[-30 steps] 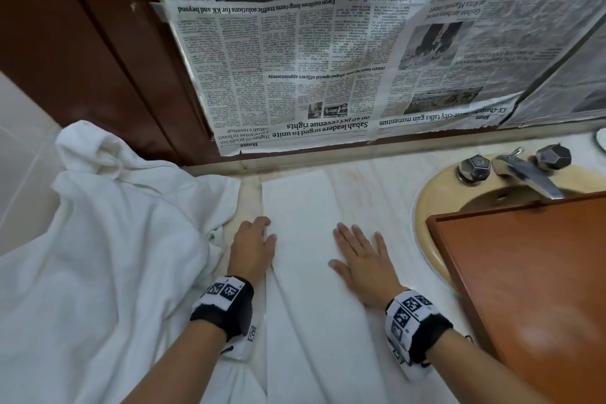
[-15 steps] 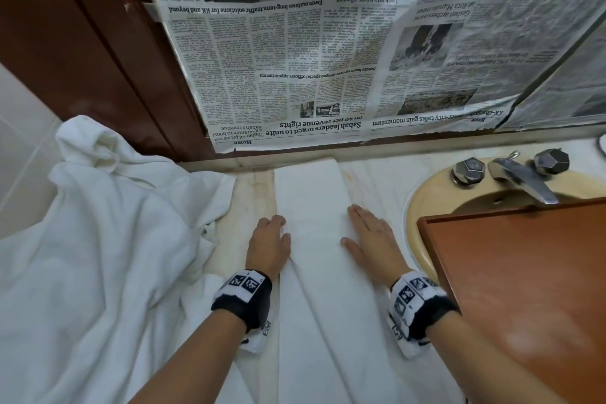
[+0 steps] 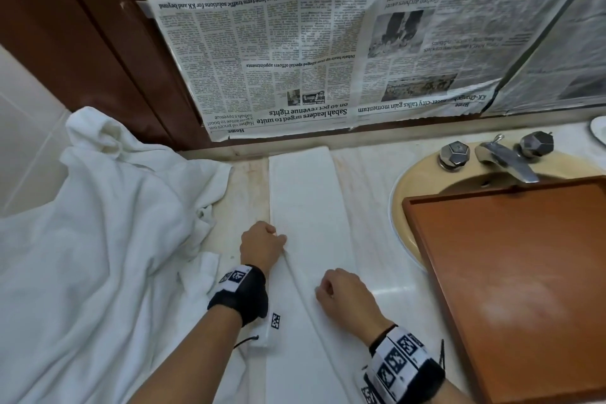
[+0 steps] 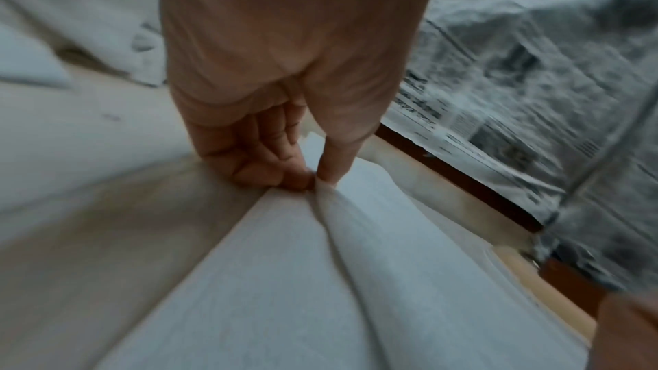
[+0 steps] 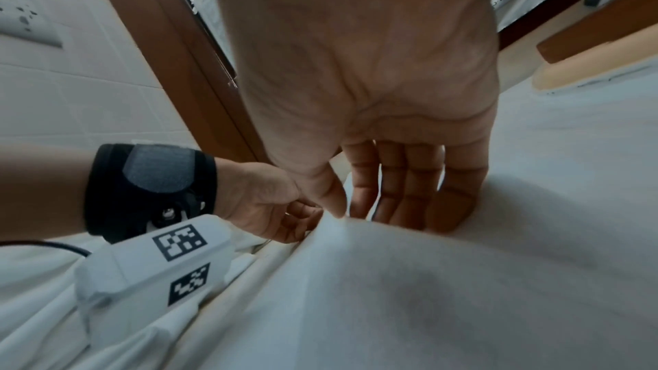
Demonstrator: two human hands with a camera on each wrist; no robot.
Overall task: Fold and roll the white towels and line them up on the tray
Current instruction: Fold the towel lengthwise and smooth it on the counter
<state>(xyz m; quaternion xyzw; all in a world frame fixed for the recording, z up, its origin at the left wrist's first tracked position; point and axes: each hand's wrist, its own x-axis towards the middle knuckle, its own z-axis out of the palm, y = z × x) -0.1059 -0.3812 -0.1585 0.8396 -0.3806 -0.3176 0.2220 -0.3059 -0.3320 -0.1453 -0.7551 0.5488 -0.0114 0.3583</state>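
Head cam high, looking down at surface; wrist cams low, close, facing forward; all share folded towel

The marble counter (pale, stained) carries a folded towel and heaped towels.

Both hands, flat earlier, now pinching the towel fold

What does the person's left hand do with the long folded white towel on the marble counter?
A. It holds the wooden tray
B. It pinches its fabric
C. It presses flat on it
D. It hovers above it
B: in the left wrist view the left hand pinches a ridge of the long folded white towel between thumb and fingertips.
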